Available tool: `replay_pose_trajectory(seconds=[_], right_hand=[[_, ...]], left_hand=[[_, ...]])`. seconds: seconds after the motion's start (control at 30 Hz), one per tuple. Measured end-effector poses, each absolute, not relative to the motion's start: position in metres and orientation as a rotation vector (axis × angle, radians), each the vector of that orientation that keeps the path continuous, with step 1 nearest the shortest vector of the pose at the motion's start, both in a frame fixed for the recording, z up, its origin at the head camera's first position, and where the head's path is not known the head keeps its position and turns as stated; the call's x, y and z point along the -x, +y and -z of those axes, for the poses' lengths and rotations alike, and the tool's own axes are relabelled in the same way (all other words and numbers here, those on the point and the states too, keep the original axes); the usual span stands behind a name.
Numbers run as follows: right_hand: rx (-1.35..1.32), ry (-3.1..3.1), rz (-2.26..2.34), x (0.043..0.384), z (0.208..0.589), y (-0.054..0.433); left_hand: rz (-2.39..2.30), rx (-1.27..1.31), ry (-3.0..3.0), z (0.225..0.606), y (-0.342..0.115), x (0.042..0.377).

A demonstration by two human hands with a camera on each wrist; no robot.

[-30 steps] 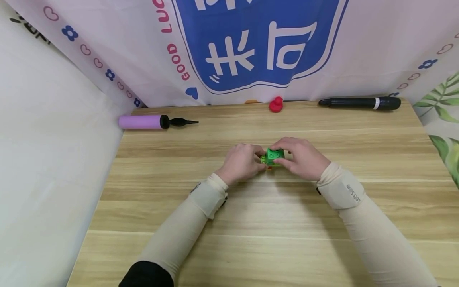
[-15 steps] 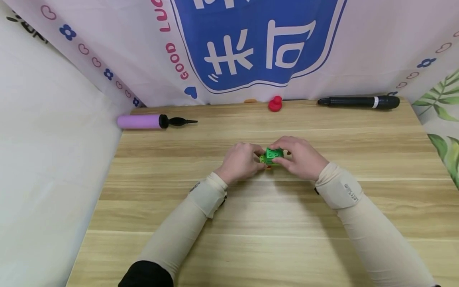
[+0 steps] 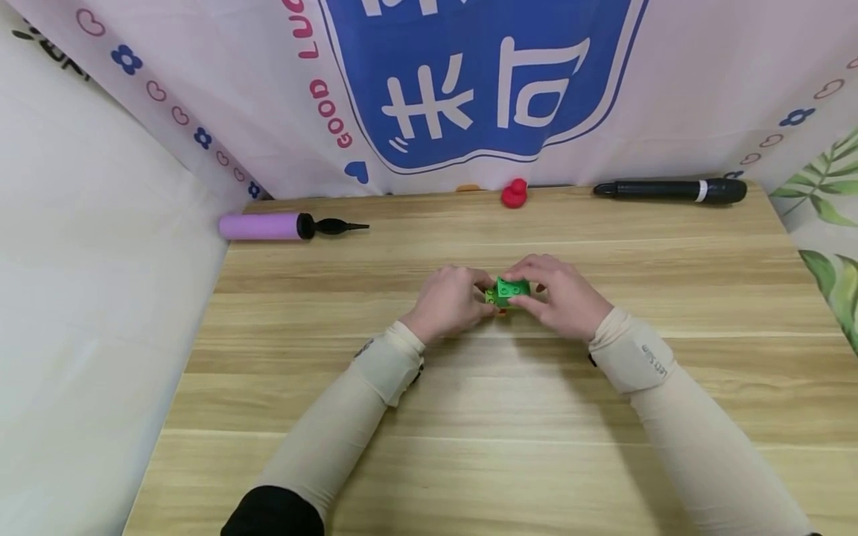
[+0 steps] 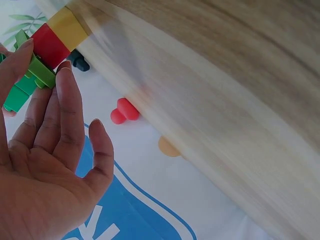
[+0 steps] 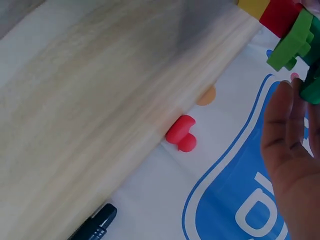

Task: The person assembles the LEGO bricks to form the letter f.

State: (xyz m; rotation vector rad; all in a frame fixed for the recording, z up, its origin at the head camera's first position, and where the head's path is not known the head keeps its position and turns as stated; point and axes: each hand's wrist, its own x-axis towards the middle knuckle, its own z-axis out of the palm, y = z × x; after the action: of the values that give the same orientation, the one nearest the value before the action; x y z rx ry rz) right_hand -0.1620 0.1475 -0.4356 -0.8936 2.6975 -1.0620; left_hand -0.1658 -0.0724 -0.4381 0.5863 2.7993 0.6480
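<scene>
A stack of toy bricks stands on the wooden table [image 3: 429, 447] between my two hands. In the left wrist view it shows a yellow brick [image 4: 67, 27] at the bottom, a red brick [image 4: 50, 46] above it, then a light green brick [image 4: 44, 72]. Darker green bricks [image 3: 512, 289] top the stack. My left hand [image 3: 449, 301] pinches the light green brick between thumb and index finger, from the left. From the right, my right hand [image 3: 559, 294] pinches the darker green bricks with thumb and fingers. Fingers partly hide the stack in every view.
Along the back edge lie a purple hand pump [image 3: 261, 227] with a black nozzle, a small red knobbed object [image 3: 515, 193] and a black marker-like object [image 3: 670, 191]. A printed cloth [image 3: 429, 89] hangs behind the table. White sheeting [image 3: 100, 298] borders the left side.
</scene>
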Motion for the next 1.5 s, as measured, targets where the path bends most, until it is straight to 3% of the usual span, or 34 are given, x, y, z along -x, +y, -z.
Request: replay_pose_trajectory(seconds=[0.87,1.17,1.37,1.5], right_hand=[[1.354,3.13,0.603,0.155,0.477,0.148],[0.914,2.969,1.003,0.15,0.461,0.16],[0.866,2.882,1.113,0.151,0.454,0.166],[0.838,2.84,1.051,0.159,0.452,0.167]], left_hand=[[-0.734,-0.512,2.685,0.449,-0.078,0.171],[-1.226,-0.523,2.369,0.438,-0.09,0.167],[-1.098,-0.766,2.541,0.43,-0.088,0.162],[-0.944,-0.778,2.646,0.43,-0.079,0.168]])
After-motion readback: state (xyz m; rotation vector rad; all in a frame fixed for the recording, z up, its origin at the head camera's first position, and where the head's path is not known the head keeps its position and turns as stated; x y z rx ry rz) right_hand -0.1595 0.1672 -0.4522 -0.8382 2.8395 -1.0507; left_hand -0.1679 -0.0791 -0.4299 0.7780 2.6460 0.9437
